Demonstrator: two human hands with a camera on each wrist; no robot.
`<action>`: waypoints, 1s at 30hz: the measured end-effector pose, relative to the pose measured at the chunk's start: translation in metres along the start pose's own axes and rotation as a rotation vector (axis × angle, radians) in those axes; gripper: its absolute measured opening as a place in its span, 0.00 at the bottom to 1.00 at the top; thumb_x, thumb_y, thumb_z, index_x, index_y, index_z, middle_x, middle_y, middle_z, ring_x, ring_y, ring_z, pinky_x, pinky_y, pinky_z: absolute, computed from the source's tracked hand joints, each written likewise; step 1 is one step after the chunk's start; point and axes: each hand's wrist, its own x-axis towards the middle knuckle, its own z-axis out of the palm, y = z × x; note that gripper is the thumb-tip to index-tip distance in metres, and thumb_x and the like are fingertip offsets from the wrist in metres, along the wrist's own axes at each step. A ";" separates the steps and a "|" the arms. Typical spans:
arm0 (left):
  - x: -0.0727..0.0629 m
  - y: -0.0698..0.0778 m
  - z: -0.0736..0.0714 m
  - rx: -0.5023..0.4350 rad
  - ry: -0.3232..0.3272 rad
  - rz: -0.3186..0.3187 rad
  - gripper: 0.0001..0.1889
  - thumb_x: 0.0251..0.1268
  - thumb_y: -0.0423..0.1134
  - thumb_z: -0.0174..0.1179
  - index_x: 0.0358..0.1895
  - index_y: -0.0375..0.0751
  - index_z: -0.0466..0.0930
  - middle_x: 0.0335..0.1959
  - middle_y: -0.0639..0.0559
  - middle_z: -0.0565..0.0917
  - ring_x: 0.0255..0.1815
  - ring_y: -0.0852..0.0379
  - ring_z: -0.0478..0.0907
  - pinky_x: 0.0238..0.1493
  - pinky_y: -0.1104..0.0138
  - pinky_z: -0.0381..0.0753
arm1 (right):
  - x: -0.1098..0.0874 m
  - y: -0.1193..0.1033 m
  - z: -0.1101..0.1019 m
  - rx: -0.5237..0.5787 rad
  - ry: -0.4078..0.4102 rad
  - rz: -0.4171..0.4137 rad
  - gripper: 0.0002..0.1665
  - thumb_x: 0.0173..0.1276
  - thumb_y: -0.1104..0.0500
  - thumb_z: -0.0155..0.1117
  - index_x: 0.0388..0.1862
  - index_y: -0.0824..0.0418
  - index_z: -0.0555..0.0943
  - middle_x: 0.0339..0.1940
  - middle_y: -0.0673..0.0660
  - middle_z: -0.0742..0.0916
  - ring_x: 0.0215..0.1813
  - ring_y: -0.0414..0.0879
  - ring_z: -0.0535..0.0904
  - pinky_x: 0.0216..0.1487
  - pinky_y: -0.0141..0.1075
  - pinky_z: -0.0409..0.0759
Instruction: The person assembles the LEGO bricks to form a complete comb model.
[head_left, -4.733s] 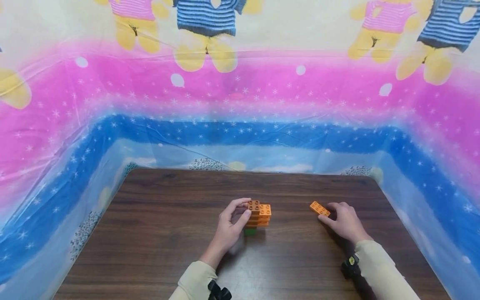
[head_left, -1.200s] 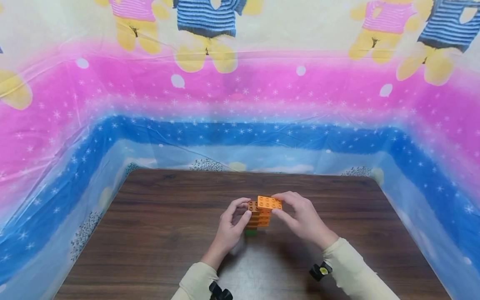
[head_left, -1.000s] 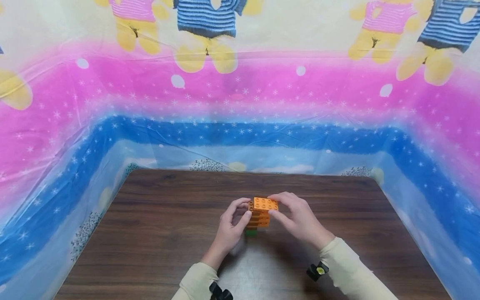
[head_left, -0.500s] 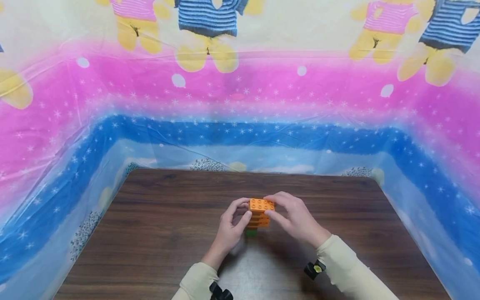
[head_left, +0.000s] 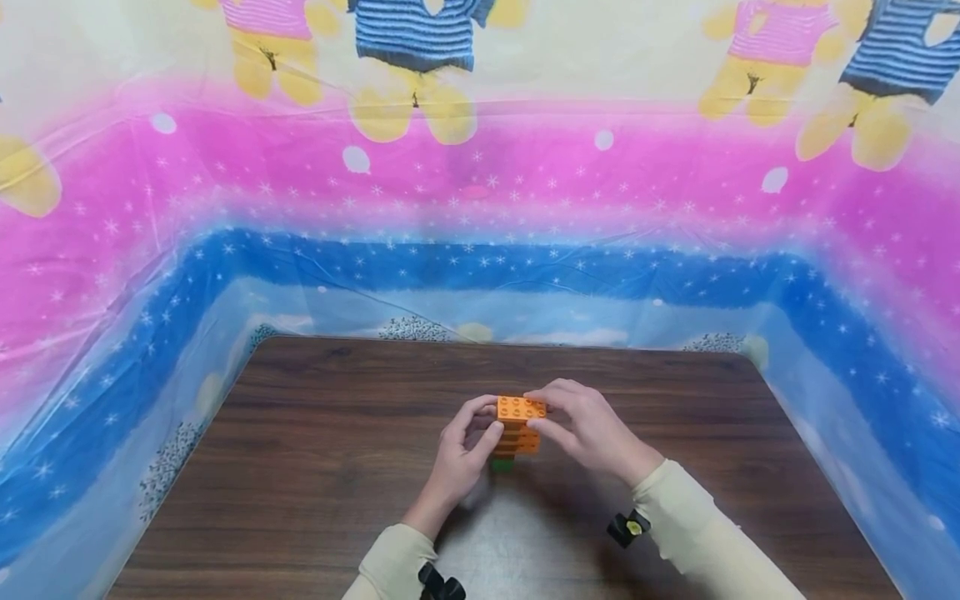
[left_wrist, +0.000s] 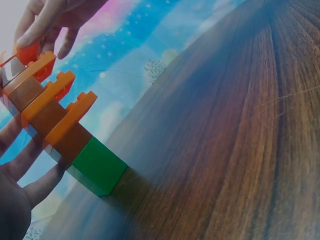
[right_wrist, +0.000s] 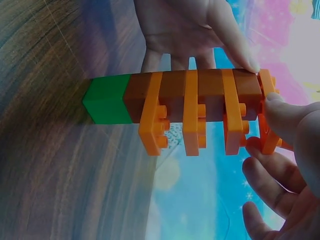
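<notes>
A tower of toy building bricks stands upright on the table. Its base is a green brick [right_wrist: 107, 100]; above it brown bricks [right_wrist: 210, 92] alternate with thin orange bricks [right_wrist: 190, 130] that stick out to the right. My left hand [head_left: 459, 442] grips the tower's left side, thumb in front and fingers behind, near the top. With thumb and fingers, my right hand [head_left: 596, 429] pinches the right end of the top orange brick [head_left: 517, 407]. That brick lies over the uppermost brown one, its studs facing up.
The tower stands on a dark wood-grain table [head_left: 337, 500]. A patterned cloth [head_left: 450, 183] in pink and blue hangs around the table's back and sides. A small black camera sits on each wrist, the right one [head_left: 628, 528] close over the tabletop.
My right hand picked up the orange brick from the table at right and brought it left onto the tower's top, covering the brown brick's studs. My left hand has kept its grip.
</notes>
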 end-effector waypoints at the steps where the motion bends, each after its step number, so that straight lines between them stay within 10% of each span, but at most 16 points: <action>1: 0.000 0.000 0.000 0.002 -0.001 -0.002 0.19 0.80 0.38 0.59 0.69 0.55 0.75 0.57 0.47 0.82 0.59 0.48 0.83 0.63 0.46 0.81 | 0.000 0.000 0.000 -0.005 -0.003 -0.002 0.22 0.73 0.53 0.73 0.62 0.59 0.85 0.50 0.49 0.88 0.49 0.39 0.85 0.50 0.38 0.87; 30: 0.008 0.006 0.000 -0.013 -0.012 0.085 0.18 0.79 0.36 0.59 0.68 0.47 0.76 0.58 0.45 0.83 0.59 0.46 0.84 0.58 0.64 0.83 | 0.001 0.000 0.001 -0.003 0.023 -0.019 0.19 0.73 0.54 0.73 0.59 0.59 0.86 0.48 0.49 0.88 0.48 0.38 0.85 0.49 0.40 0.87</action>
